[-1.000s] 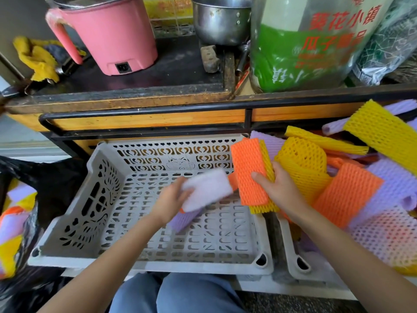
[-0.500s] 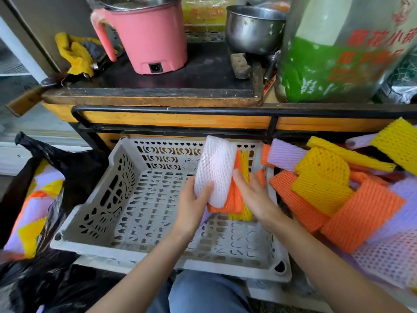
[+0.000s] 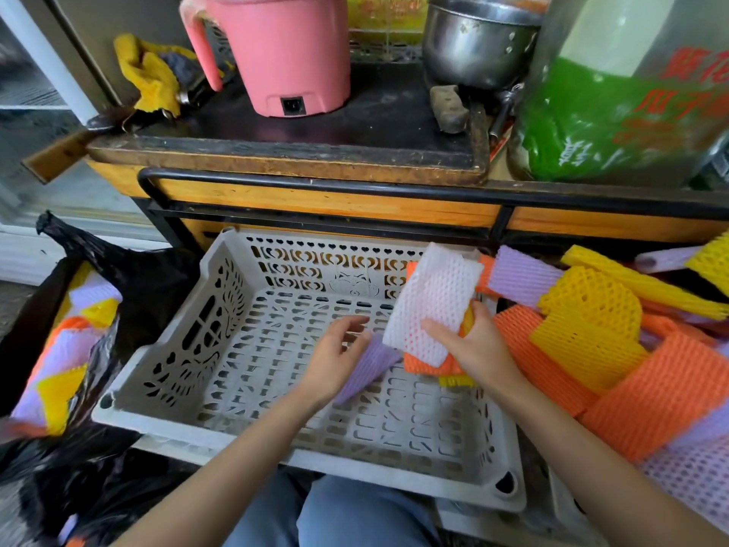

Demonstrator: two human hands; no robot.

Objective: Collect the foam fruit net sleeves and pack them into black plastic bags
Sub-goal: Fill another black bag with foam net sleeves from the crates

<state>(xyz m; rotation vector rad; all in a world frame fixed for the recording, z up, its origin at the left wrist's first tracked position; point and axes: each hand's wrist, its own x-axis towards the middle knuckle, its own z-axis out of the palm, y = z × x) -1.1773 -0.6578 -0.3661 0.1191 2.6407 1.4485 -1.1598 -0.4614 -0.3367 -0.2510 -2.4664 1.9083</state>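
Fingers of neither hand are touching the black plastic bag (image 3: pixel 150 282), which is sagging open at far left with packed sleeves (image 3: pixel 67 349) showing inside. Just right of it the grey basket (image 3: pixel 169 349) is sitting in front of the person. Over its floor the left hand (image 3: pixel 335 361) is hovering, its fingers (image 3: pixel 353 322) lying loosely spread and nearly straight. A purple sleeve (image 3: pixel 371 365) is lying under the palm, and whether it is being gripped I cannot tell. Beside it the right hand (image 3: pixel 477 349) is pinching a flat stack, thumb across the white sleeve (image 3: pixel 432 298) on top, with an orange sleeve (image 3: pixel 424 367) and a yellow sleeve (image 3: pixel 457 381) peeking out beneath. Farther right the loose pile (image 3: pixel 631 369) is waiting. These nets are looking feather-light, soft and springy, so they are likely compressing under any squeeze and fanning apart if held by one corner. Pinching across the middle of the flattened stack is probably the surest hold.
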